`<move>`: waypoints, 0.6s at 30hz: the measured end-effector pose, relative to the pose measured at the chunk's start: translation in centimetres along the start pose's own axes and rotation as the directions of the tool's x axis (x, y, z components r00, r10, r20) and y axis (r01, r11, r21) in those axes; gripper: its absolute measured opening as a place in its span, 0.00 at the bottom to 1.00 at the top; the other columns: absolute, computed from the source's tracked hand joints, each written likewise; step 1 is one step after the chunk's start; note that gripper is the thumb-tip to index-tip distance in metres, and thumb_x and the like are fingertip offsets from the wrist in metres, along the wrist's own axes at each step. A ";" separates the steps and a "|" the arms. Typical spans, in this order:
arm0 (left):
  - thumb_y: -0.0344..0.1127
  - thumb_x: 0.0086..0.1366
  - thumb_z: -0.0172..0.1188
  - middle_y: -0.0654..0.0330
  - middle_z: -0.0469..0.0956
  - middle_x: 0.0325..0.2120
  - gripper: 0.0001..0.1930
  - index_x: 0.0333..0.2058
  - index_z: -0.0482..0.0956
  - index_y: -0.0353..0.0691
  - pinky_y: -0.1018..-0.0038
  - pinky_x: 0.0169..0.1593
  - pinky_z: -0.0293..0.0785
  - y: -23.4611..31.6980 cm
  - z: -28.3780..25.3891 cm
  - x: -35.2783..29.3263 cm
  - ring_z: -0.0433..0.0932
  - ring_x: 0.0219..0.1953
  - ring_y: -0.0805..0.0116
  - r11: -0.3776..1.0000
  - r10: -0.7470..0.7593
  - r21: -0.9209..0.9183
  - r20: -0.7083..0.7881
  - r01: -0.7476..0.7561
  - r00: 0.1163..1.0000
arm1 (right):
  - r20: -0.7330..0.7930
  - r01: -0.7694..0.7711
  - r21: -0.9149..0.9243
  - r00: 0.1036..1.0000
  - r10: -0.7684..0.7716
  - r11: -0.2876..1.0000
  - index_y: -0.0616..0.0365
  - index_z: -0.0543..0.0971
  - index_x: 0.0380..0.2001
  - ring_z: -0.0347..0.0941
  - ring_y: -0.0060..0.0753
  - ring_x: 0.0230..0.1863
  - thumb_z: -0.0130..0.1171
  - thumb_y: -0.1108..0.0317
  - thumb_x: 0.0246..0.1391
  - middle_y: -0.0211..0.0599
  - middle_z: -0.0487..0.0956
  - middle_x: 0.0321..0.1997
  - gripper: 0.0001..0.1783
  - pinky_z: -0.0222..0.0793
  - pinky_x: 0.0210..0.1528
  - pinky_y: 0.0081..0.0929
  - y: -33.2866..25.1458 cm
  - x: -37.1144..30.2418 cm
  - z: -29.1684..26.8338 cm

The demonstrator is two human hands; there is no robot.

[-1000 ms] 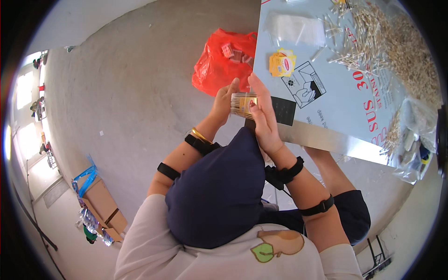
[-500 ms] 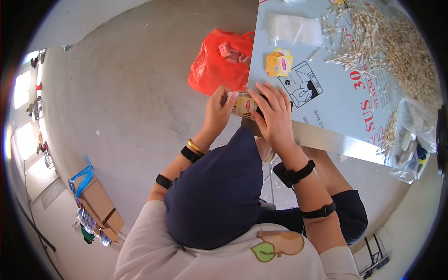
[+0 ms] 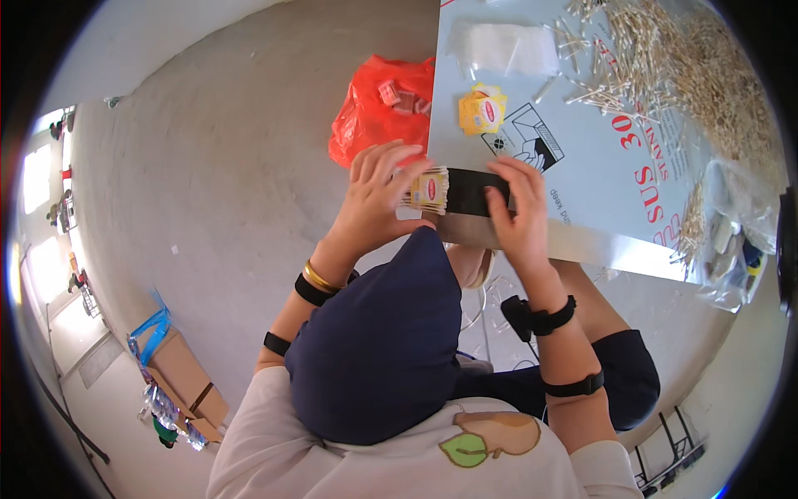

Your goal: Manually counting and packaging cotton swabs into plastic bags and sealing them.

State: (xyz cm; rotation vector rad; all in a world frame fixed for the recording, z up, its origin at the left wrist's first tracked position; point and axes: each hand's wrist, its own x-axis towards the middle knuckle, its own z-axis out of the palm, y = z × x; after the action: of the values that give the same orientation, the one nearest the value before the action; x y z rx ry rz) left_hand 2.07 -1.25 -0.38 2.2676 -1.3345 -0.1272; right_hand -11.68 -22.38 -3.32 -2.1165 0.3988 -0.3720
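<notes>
A bundle of cotton swabs with a yellow label card (image 3: pixel 429 190) lies at the left end of a flat black rectangular holder (image 3: pixel 470 193), by the table's near-left corner. My left hand (image 3: pixel 370 198) is around the bundle's left end, its thumb and fingers spread apart and slightly blurred. My right hand (image 3: pixel 524 208) grips the right end of the black holder, thumb pressed on top and fingers over its far edge. Farther along the table sit a small stack of yellow label cards (image 3: pixel 482 110) and a pile of clear plastic bags (image 3: pixel 507 50).
Loose cotton swabs (image 3: pixel 715 75) heap across the table's far right. A blue-grey printed sheet covers the table (image 3: pixel 573 200), with a bare metal front edge. Left of it hangs a red plastic bag (image 3: pixel 374 116) with small packs inside. Cardboard boxes (image 3: pixel 179 370) stand at lower left.
My left hand has loosened and spread its fingers around the bundle. My right hand has slid right, off the bundle, uncovering the black holder.
</notes>
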 end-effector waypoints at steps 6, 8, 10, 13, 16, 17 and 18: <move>0.34 0.47 0.79 0.56 0.75 0.55 0.39 0.60 0.76 0.44 0.61 0.61 0.70 -0.5 0.5 0.2 0.74 0.57 0.52 0.964 -0.118 -0.213 0.188 0.158 0.975 | -0.094 0.001 -0.082 0.995 -0.009 0.997 0.56 0.82 0.48 0.73 0.46 0.56 0.62 0.77 0.55 0.39 0.79 0.54 0.16 0.66 0.61 0.41 0.9 -1.4 -1.4; 0.32 0.47 0.79 0.56 0.75 0.55 0.38 0.60 0.76 0.43 0.61 0.61 0.71 -0.7 1.1 -0.2 0.75 0.58 0.52 0.929 -0.149 -0.305 0.206 0.208 0.967 | -0.113 0.023 -0.090 0.993 -0.034 0.996 0.55 0.83 0.47 0.74 0.45 0.57 0.62 0.77 0.54 0.38 0.79 0.53 0.16 0.66 0.60 0.41 1.3 -1.5 -1.0; 0.30 0.48 0.79 0.56 0.76 0.54 0.38 0.60 0.76 0.42 0.61 0.61 0.72 -1.0 1.8 -0.5 0.75 0.58 0.53 0.881 -0.181 -0.393 0.232 0.263 0.956 | -0.116 0.121 -0.202 0.982 -0.147 0.972 0.53 0.83 0.45 0.74 0.43 0.57 0.63 0.76 0.51 0.34 0.79 0.51 0.16 0.66 0.60 0.41 1.8 -1.7 -0.6; 0.29 0.50 0.79 0.55 0.76 0.56 0.37 0.60 0.75 0.41 0.62 0.61 0.73 -1.4 2.7 -0.7 0.75 0.59 0.53 0.844 -0.180 -0.468 0.212 0.261 0.961 | -0.126 0.114 -0.186 0.982 -0.139 0.976 0.53 0.82 0.44 0.74 0.42 0.58 0.64 0.76 0.50 0.32 0.79 0.50 0.16 0.66 0.60 0.41 1.9 -1.8 -0.8; 0.29 0.51 0.79 0.55 0.76 0.57 0.37 0.61 0.75 0.41 0.64 0.63 0.72 -1.7 2.9 -0.7 0.75 0.61 0.55 0.852 -0.160 -0.470 0.184 0.230 0.970 | -0.141 0.122 -0.164 0.979 -0.146 0.979 0.53 0.82 0.43 0.74 0.43 0.58 0.64 0.76 0.49 0.32 0.79 0.50 0.15 0.66 0.59 0.41 2.1 -1.8 -0.6; 0.29 0.51 0.79 0.55 0.76 0.56 0.36 0.60 0.75 0.41 0.63 0.63 0.72 -1.5 2.9 -0.6 0.75 0.60 0.54 0.854 -0.164 -0.464 0.192 0.236 0.968 | -0.149 0.115 -0.160 0.979 -0.139 0.980 0.53 0.82 0.43 0.74 0.43 0.58 0.64 0.76 0.49 0.32 0.79 0.50 0.15 0.66 0.59 0.41 2.2 -1.9 -0.7; 0.29 0.51 0.78 0.55 0.76 0.56 0.36 0.60 0.75 0.40 0.63 0.63 0.71 -1.3 2.8 -0.4 0.75 0.60 0.54 0.856 -0.167 -0.458 0.197 0.241 0.966 | -0.142 0.119 -0.161 0.980 -0.143 0.980 0.53 0.82 0.43 0.74 0.44 0.58 0.63 0.77 0.49 0.34 0.79 0.51 0.16 0.66 0.59 0.42 2.3 -1.9 -0.9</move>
State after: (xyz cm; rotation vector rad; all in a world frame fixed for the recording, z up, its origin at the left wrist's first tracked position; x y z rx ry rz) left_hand 2.04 -1.47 -3.51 1.9862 -0.9833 -0.6443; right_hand -14.05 -23.49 -4.92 -2.2769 0.3868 -0.6005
